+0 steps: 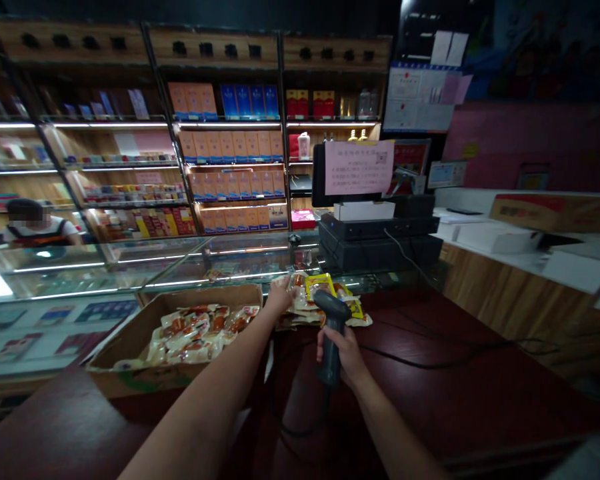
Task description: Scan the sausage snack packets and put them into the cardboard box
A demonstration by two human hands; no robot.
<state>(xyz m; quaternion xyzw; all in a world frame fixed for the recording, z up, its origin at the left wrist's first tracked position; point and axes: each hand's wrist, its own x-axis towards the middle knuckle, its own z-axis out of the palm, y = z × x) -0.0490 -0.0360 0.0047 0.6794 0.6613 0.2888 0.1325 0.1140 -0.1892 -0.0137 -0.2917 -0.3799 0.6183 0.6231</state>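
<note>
My right hand [346, 348] is wrapped around the grip of a dark grey handheld barcode scanner [332, 307], its head tilted over a pile of packets. At the left end of that pile, my left hand [281, 297] is closed at the edge of a clear vacuum-sealed snack packet [299, 283]; its fingertips are small and partly blurred. A yellow snack packet [321, 285] lies on the pile just behind the scanner head. Left of my left forearm stands an open cardboard box [150, 381] holding several sealed packets of brownish food [195, 330].
A dark red counter [430, 373] carries the scanner's black cable [410, 363]. Behind it are a glass display case [240, 257] and a register monitor with a pink notice [359, 168]. Shelves of boxed goods [235, 147] line the back. Another person [37, 227] is at far left.
</note>
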